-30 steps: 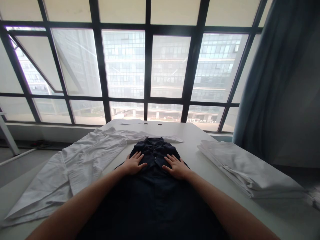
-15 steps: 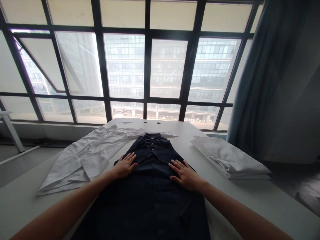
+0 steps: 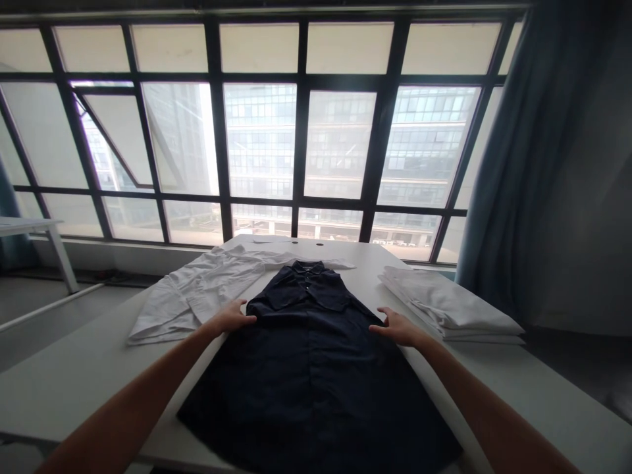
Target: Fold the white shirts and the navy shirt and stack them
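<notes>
- We see the dark shirt [image 3: 311, 368] lying flat in the middle of the bench [image 3: 74, 388], collar at the far end.
- Our left hand [image 3: 230, 319] rests open on its left shoulder edge, gripping nothing.
- Our right hand [image 3: 401, 328], fingers spread, touches its right edge.

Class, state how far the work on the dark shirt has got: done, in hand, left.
Done: folded white stack lies right. In hand: dark shirt spread flat, left hand and right hand at its edges. Left: it is unfolded; a white shirt lies loose.
</notes>
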`<act>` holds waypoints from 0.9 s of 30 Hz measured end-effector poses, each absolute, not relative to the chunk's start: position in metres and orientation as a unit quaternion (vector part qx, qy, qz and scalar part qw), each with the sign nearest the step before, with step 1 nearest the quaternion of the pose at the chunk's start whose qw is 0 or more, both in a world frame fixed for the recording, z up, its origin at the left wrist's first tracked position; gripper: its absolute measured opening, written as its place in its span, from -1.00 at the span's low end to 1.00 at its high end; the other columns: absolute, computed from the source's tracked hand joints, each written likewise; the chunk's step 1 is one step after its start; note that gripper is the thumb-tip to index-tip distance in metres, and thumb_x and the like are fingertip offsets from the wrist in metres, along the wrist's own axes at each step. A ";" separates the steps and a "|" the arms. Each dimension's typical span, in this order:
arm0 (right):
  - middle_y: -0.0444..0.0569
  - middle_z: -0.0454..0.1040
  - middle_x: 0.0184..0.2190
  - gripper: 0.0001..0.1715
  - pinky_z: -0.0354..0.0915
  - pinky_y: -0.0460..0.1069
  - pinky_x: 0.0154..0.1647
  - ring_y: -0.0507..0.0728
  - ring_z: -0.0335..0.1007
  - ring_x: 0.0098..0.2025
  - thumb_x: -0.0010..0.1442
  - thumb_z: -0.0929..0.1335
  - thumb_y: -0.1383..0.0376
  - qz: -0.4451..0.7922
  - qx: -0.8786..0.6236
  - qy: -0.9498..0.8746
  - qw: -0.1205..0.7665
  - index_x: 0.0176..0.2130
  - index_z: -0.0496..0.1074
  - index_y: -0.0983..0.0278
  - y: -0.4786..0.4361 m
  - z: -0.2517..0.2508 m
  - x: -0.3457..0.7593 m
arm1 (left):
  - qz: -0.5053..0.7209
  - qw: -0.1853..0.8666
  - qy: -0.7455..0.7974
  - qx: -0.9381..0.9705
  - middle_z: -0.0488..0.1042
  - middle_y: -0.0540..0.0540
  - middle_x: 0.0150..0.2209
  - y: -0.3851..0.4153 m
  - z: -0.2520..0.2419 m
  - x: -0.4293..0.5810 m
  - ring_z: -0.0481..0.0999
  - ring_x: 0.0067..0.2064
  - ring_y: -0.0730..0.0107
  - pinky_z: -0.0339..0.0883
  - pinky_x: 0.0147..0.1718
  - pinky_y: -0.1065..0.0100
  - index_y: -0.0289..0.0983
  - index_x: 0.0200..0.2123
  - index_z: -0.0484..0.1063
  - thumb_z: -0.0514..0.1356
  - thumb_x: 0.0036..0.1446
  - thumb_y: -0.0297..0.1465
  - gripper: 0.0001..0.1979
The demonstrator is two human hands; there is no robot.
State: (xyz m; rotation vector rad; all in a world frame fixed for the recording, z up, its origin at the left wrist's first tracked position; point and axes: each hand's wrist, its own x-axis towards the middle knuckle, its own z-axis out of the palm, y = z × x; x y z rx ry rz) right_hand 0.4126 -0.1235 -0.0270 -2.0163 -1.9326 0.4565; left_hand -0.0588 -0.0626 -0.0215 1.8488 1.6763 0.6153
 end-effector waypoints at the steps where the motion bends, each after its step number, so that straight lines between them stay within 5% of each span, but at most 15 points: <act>1: 0.25 0.49 -0.07 -0.06 0.34 0.05 -0.03 0.30 0.44 -0.04 0.11 0.45 0.07 0.186 -0.703 -0.662 0.179 0.29 0.18 0.49 -0.122 -0.028 0.414 | 0.227 0.302 0.628 0.680 0.54 -0.14 -0.33 -0.067 -0.020 -0.059 0.57 -0.26 0.13 0.41 -0.36 0.34 -0.49 0.27 0.14 0.29 -0.05 -0.23 -0.14; 4: 0.03 0.50 -0.30 -0.04 0.36 -0.04 -0.37 0.16 0.45 -0.32 0.02 0.50 0.11 0.281 -0.681 -0.637 0.226 0.28 0.19 0.40 -0.123 -0.032 0.418 | 0.176 0.361 0.633 0.662 0.47 -0.01 -0.45 -0.083 -0.019 -0.063 0.53 -0.41 0.22 0.34 -0.51 0.38 -0.40 0.33 0.01 0.29 -0.08 -0.21 -0.05; 8: -0.25 0.30 -0.55 0.08 0.11 -0.15 -0.67 -0.03 0.19 -0.62 0.04 0.50 0.14 0.397 -0.628 -0.629 0.229 0.37 0.00 0.28 -0.138 -0.026 0.425 | 0.165 0.377 0.606 0.681 0.32 0.13 -0.56 -0.110 -0.023 -0.074 0.41 -0.51 0.32 0.20 -0.57 0.41 -0.37 0.36 -0.06 0.29 -0.13 -0.19 0.02; 13: -0.21 0.28 -0.49 -0.14 0.25 -0.18 -0.61 -0.05 0.27 -0.53 0.02 0.51 0.09 0.457 -0.556 -0.664 0.203 0.23 0.30 0.26 -0.159 -0.003 0.423 | 0.218 0.268 0.568 0.747 0.27 0.10 -0.52 -0.140 -0.024 -0.080 0.37 -0.43 0.33 0.23 -0.43 0.37 -0.32 0.15 0.31 0.21 -0.08 -0.19 -0.31; 16: -0.23 0.25 -0.54 -0.25 0.27 -0.18 -0.60 -0.05 0.27 -0.55 0.00 0.50 0.04 0.483 -0.534 -0.670 0.181 0.11 0.43 0.31 -0.165 0.003 0.416 | 0.255 0.243 0.586 0.730 0.28 0.05 -0.49 -0.150 -0.016 -0.079 0.38 -0.41 0.31 0.23 -0.45 0.36 -0.32 0.06 0.35 0.15 -0.02 -0.16 -0.42; 23: -0.21 0.32 -0.54 -0.38 0.20 -0.17 -0.71 -0.08 0.22 -0.69 -0.02 0.48 0.05 0.491 -0.530 -0.673 0.158 -0.04 0.51 0.35 -0.165 -0.003 0.411 | 0.158 0.425 0.592 0.666 0.51 -0.05 -0.30 -0.171 -0.010 -0.087 0.51 -0.43 0.20 0.23 -0.65 0.42 -0.17 0.21 0.20 0.35 -0.21 -0.09 -0.12; 27: -0.23 0.30 -0.55 -0.40 0.20 -0.18 -0.70 -0.09 0.23 -0.69 -0.03 0.49 0.03 0.498 -0.517 -0.679 0.156 -0.07 0.52 0.33 -0.166 -0.002 0.412 | 0.165 0.452 0.570 0.666 0.56 -0.07 -0.29 -0.176 0.017 -0.081 0.58 -0.34 0.14 0.42 -0.51 0.36 -0.19 0.11 0.36 0.36 -0.22 -0.12 -0.24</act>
